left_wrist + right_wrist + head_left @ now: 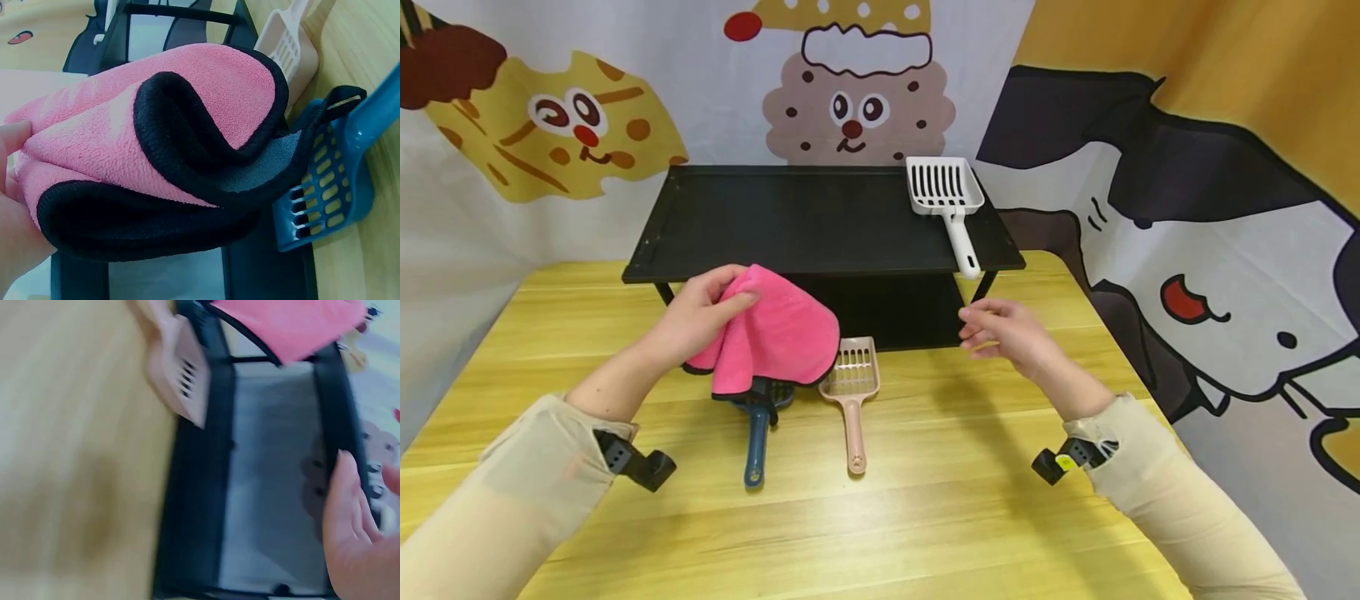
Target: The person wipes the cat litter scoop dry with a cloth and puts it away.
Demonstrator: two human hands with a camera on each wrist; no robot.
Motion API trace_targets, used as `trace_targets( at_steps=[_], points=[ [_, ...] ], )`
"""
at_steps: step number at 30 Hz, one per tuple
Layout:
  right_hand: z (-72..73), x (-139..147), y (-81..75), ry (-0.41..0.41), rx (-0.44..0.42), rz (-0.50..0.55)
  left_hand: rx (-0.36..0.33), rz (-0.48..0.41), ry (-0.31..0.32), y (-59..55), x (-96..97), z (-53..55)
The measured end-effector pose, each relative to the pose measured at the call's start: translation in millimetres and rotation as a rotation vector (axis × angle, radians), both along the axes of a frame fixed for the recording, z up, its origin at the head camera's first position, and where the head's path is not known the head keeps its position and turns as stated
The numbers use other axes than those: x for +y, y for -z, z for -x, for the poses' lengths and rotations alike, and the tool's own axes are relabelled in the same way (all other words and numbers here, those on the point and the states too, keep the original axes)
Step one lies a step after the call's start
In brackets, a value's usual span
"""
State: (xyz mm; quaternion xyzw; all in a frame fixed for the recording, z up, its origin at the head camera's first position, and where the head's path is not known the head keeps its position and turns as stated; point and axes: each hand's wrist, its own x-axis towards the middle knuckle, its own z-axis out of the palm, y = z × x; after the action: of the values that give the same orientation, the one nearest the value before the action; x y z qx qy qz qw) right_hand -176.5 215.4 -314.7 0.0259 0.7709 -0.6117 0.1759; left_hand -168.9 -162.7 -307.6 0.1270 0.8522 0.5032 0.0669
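A pink towel [786,337] with black edging hangs from my left hand [700,312], pinched between thumb and fingers at its top. In the left wrist view its folds show a grey-blue underside and a black loop. Below it a blue litter scoop [757,450] lies on the table, its slotted head partly covered by the towel in the head view. Just right of that lies a beige-pink litter scoop [853,425]. My right hand [1007,333] hovers by the front right of the black shelf [790,221], fingers loosely bent and holding nothing.
On the shelf's top right rests a white litter scoop [960,242], its handle reaching past the front edge. The shelf has a lower tier [895,312] and stands at the back of the wooden table [925,517]. A cartoon-printed curtain [715,67] hangs behind.
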Motion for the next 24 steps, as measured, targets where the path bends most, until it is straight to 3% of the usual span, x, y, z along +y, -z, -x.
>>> trace_targets(
  at_steps=[4, 7, 14, 24],
  points=[
    [-5.0, -15.4, 30.0, -0.187, -0.132, -0.028, -0.032, -0.011, 0.002, 2.8, -3.8, -0.7],
    [-9.4, -30.0, 51.8, -0.263, -0.196, -0.027, -0.041, -0.014, 0.0, 5.3, -5.0, -0.9],
    [-23.0, -61.0, 83.9, -0.332, -0.313, 0.013, -0.013, 0.005, -0.017, 8.4, -7.2, 0.2],
    [-33.6, -91.3, 103.1, -0.353, -0.419, -0.003, -0.061, 0.006, -0.03, 9.5, -7.9, -0.8]
  ],
)
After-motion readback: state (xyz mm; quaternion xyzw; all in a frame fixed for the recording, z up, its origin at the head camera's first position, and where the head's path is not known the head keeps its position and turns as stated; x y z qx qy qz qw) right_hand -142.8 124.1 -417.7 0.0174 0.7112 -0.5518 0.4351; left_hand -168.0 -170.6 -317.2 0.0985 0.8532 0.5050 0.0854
